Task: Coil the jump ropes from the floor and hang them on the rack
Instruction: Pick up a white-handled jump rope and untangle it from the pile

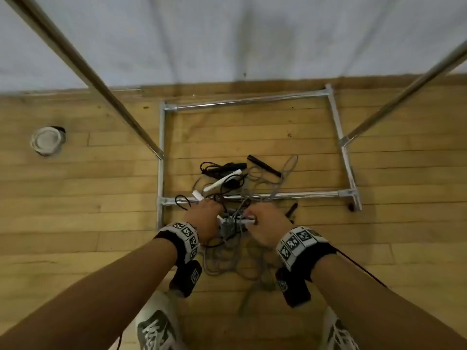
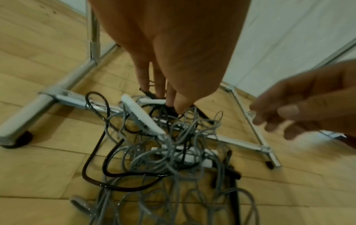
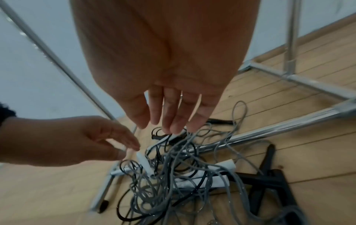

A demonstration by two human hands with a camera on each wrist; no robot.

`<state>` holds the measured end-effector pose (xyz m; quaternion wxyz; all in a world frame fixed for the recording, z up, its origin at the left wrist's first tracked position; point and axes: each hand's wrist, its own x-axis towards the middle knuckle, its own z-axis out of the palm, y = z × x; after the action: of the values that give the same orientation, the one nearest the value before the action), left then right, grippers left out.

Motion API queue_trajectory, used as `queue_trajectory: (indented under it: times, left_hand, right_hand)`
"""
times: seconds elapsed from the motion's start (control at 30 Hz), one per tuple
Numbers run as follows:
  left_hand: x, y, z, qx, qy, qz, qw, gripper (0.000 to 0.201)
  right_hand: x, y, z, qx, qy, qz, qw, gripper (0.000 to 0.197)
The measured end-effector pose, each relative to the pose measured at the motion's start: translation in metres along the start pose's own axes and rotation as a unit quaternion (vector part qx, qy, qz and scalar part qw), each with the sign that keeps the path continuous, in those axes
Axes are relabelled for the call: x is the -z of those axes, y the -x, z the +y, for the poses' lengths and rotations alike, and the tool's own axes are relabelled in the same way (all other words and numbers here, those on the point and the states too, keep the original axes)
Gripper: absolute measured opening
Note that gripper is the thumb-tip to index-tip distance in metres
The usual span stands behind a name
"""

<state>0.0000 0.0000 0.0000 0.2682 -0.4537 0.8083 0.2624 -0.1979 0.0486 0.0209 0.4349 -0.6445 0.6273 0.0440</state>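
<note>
- Tangled heap of grey and black jump ropes [image 1: 235,195] with white and black handles lies on the pale wooden plank floor [image 1: 75,188], draped across the near bottom bar of the silver metal rack [image 1: 303,195]
- Rack base is a rectangular tube frame standing by the grey-white wall [image 1: 227,34]; two uprights rise from its side bars
- Left hand [image 1: 204,218] reaches down over the heap, fingers straight and loosely together; left wrist view shows fingertips [image 2: 178,106] at a black rope loop near a white handle [image 2: 142,115]; cannot tell whether they touch it
- Right hand [image 1: 267,224] hovers over the heap's near side, fingers relaxed and slightly spread, holding nothing that the wrist views show
- Second white handle [image 3: 208,181] lies under grey cord in the heap's middle; black handles [image 3: 267,167] lie at the heap's right edge
- One long black handle [image 1: 264,165] lies inside the rack frame, beyond the heap
- Round silver floor fitting [image 1: 46,140] sits well apart to the left
- Grey-and-white shoes [image 1: 156,327] at the bottom edge of the head view
</note>
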Motion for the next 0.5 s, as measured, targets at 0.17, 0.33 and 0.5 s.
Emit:
queue_trajectory:
  times: [0.17,0.33,0.5]
  left_hand:
    - [-0.039,-0.037,-0.016,-0.033,-0.09,0.018,0.995,0.027]
    - [-0.054,-0.042,-0.015,-0.063,-0.132,0.024,0.989,0.034]
    - [-0.041,-0.025,-0.008,-0.053,-0.089,0.033,0.994,0.022]
  right_hand:
    - [-0.048,-0.052,0.013,0.08,0.13,0.052,0.987,0.041]
    - [-0.072,-0.06,0.029,0.071,0.215,0.056,0.972,0.041]
    - [-0.061,-0.045,0.038,0.063,0.256,0.026,0.964,0.026]
